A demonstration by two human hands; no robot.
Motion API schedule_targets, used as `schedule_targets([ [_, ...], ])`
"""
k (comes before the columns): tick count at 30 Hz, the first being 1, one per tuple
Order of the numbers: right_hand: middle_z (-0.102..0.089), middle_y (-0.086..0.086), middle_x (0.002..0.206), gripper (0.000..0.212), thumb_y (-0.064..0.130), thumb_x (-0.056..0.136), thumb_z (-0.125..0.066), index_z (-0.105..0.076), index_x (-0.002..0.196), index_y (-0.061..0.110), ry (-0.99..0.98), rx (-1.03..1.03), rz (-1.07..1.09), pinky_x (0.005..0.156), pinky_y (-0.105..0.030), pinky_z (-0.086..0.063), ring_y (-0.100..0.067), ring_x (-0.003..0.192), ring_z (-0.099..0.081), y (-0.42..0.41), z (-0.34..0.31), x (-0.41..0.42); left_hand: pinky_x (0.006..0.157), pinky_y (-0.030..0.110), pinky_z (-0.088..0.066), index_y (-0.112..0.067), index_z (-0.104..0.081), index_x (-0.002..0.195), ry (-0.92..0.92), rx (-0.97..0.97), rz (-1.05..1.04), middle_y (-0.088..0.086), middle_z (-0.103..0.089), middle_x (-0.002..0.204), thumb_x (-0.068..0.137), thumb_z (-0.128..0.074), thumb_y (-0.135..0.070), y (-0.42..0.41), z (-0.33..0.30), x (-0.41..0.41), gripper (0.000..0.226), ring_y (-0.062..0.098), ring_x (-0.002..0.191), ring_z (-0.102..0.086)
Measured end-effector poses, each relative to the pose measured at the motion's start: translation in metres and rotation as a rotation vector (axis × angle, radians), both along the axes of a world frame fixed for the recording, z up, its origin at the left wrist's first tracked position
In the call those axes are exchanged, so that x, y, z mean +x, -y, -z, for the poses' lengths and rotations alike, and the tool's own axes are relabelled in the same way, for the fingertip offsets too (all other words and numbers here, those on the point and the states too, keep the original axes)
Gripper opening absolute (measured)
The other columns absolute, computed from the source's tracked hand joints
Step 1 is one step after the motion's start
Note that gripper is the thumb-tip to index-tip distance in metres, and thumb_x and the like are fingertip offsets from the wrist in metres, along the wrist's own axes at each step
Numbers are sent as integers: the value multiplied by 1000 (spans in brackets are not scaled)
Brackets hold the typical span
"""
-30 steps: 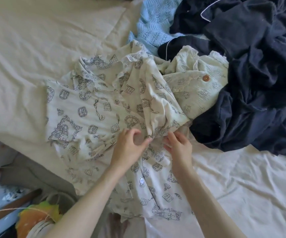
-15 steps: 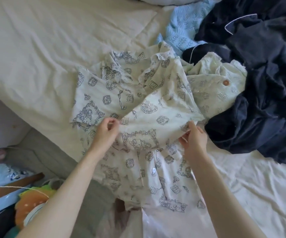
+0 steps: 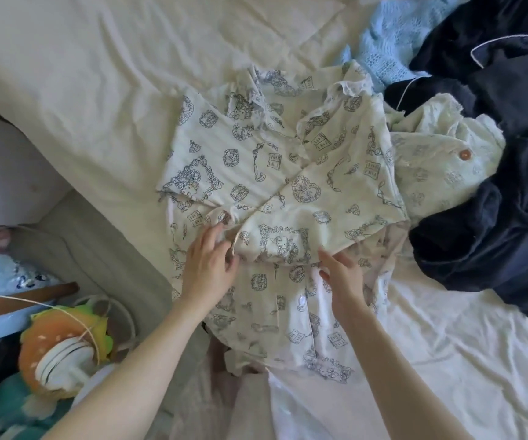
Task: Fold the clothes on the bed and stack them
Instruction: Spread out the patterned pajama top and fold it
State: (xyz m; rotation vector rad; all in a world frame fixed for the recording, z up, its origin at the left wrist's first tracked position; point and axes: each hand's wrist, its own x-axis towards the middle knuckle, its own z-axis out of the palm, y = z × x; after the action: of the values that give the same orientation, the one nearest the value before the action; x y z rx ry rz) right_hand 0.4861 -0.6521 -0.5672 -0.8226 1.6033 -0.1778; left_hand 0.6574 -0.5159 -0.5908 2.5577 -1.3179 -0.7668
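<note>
I see a cream printed pyjama top [image 3: 288, 192] spread across the near side of the bed [image 3: 97, 74], its hem hanging over the edge toward me. Both sleeves lie folded in over the front, and their edges meet along a diagonal crease near the middle of the garment. My left hand [image 3: 208, 268] rests flat on the top just beside the left sleeve's cuff, fingers straight and loosely spread, touching the cloth without gripping it. My right hand [image 3: 342, 274] lies at the lower edge of the folded right sleeve, fingers extended and slightly apart, fingertips against the fabric; I see no pinch there either.

To the right of the top, touching its side, sits a crumpled pale garment with a brown button [image 3: 446, 157]. Behind it lies a light blue knitted piece [image 3: 389, 39], and a heap of dark navy clothes with white piping [image 3: 494, 192] fills the far right of the bed. All three are unfolded.

Off the bed on the left I see a grey floor strip, a wooden stick [image 3: 24, 301], and an orange and green plush toy [image 3: 62, 344] with a thin cord running over it
</note>
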Motion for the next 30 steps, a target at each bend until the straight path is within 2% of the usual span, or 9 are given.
schedule_targets([
  [3,-60,-12,88,13,15,94,-54,-57,84,8,107,-7,76,92,-38,-49,-21,83,-59,2,-11,3,81,25,-48,-10,-62,85,-257,-241,-321,2,-63,97,94,-51,-14,12,-20,10,15,4,89,-59],
  [6,-70,-12,78,16,14,99,-44,-50,86,6,333,35,169,81,-36,-57,-27,77,-71,4,-23,5,45,11,-34,-21,-53,80,-524,-239,-453,-8,-53,63,98,-45,-23,11,-45,28,19,-3,47,-45],
  [9,-69,-10,75,16,14,98,-48,-51,85,7,438,67,198,78,-38,-58,-24,74,-70,1,-26,4,61,12,-37,-26,-54,83,-629,-216,-498,-9,-56,74,95,-45,-45,-9,-55,43,24,-7,62,-50],
  [12,-68,-10,89,16,19,95,-53,-57,90,5,413,146,111,88,-39,-54,-22,90,-67,-11,-18,7,77,14,-37,-29,-48,106,-781,-35,-567,-13,-55,110,73,-34,-84,-36,-43,45,66,-4,95,-50],
  [15,-56,-28,119,20,25,95,-53,-60,98,7,287,267,-24,98,-41,-48,-32,119,-54,-29,-6,9,101,30,-37,-23,-34,134,-883,226,-558,-7,-38,141,74,-44,-71,-64,-15,35,77,7,120,-41],
  [17,-50,-36,117,18,24,96,-52,-61,97,8,260,308,-57,101,-43,-45,-35,116,-55,-37,2,12,109,39,-32,-18,-30,142,-804,292,-529,0,-31,149,79,-54,-61,-74,3,26,80,16,132,-35],
  [22,-63,-8,90,16,20,95,-56,-56,96,4,265,314,64,88,-32,-51,-15,86,-61,-43,19,27,98,36,-39,-14,-52,125,-270,139,-445,7,-49,127,77,-56,-67,-59,21,9,72,23,118,-46],
  [26,-52,-2,63,20,16,93,-57,-56,77,5,241,248,19,73,-28,-45,-14,64,-52,-46,18,44,95,44,-40,-12,-54,114,-76,205,-409,9,-45,121,81,-51,-67,-27,20,-4,65,28,115,-41],
  [30,-67,-11,84,17,16,94,-56,-61,88,1,224,193,22,78,-28,-55,-19,81,-65,-45,11,51,59,24,-36,-18,-54,82,-345,211,-396,-2,-54,85,88,-57,-26,-15,11,30,11,15,76,-51],
])
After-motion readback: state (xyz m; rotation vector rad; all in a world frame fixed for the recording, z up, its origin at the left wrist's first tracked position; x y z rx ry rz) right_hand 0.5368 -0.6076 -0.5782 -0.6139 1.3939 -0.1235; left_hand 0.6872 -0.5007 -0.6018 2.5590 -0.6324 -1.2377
